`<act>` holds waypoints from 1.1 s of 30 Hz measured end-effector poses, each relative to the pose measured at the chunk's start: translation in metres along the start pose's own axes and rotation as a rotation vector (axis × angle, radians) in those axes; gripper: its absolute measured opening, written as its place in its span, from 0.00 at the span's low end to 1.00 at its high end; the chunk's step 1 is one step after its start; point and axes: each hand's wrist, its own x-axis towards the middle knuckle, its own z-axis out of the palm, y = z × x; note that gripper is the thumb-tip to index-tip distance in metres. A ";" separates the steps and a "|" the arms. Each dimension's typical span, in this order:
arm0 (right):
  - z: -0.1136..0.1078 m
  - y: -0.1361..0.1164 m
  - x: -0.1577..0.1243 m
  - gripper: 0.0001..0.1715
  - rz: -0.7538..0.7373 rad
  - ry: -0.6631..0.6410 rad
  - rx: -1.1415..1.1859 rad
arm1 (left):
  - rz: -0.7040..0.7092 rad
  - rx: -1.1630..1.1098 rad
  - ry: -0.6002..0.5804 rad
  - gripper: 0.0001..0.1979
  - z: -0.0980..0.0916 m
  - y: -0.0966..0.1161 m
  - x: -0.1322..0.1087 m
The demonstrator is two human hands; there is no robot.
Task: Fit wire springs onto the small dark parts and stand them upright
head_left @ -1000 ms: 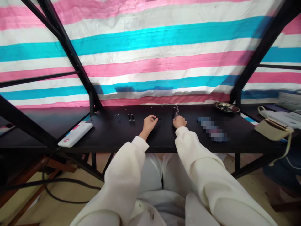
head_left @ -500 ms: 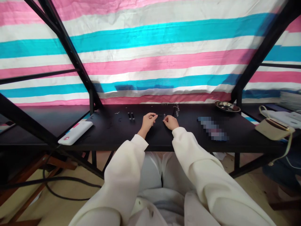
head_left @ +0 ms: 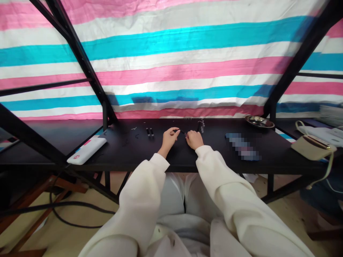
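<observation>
My left hand point(head_left: 169, 139) is over the black table point(head_left: 128, 153), thumb and forefinger pinched on one end of a thin dark stick-like piece point(head_left: 182, 132). My right hand point(head_left: 194, 139) is closed at the other end of that piece, its fingers curled; whether it holds a second small part is hidden. Two short dark cylinders with pale ends point(head_left: 149, 132) stand to the left of my left hand. Just beyond my right hand are a dark upright piece point(head_left: 198, 126) and a cluster of small greyish clear parts point(head_left: 203, 126).
A white power bank-like block point(head_left: 87, 151) lies at the left edge. On the right are a blurred blue packet point(head_left: 243, 146), a shiny metal dish point(head_left: 259, 121) and a beige bag point(head_left: 312, 146). Black frame posts flank the table, with a striped sheet point(head_left: 182, 71) behind.
The greyish small part that stood upright at my right fingertips no longer shows. My right fingers have curled and turned toward the left, and the dark piece now spans between both hands.
</observation>
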 end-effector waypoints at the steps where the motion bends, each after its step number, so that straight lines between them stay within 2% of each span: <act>1: -0.001 -0.001 -0.001 0.10 -0.016 0.005 -0.018 | 0.054 0.055 0.018 0.17 0.000 0.000 -0.001; 4: -0.002 -0.003 -0.002 0.10 -0.032 0.006 -0.042 | 0.186 0.236 0.009 0.16 0.001 0.000 -0.004; 9: 0.000 0.000 -0.002 0.08 -0.029 0.012 -0.022 | 0.212 0.375 -0.089 0.16 0.002 -0.004 -0.005; 13: 0.002 0.003 -0.001 0.08 -0.033 0.033 0.026 | 0.197 0.340 -0.157 0.15 0.002 -0.004 -0.005; 26: 0.004 0.003 -0.002 0.09 -0.134 0.126 0.210 | 0.062 0.184 -0.137 0.18 0.002 -0.002 -0.003; 31: 0.004 0.002 -0.002 0.08 -0.154 0.160 0.251 | 0.005 0.161 -0.223 0.16 0.004 -0.003 -0.003; 33: 0.003 0.001 -0.002 0.08 -0.148 0.147 0.274 | 0.005 0.171 -0.218 0.16 0.004 -0.005 -0.002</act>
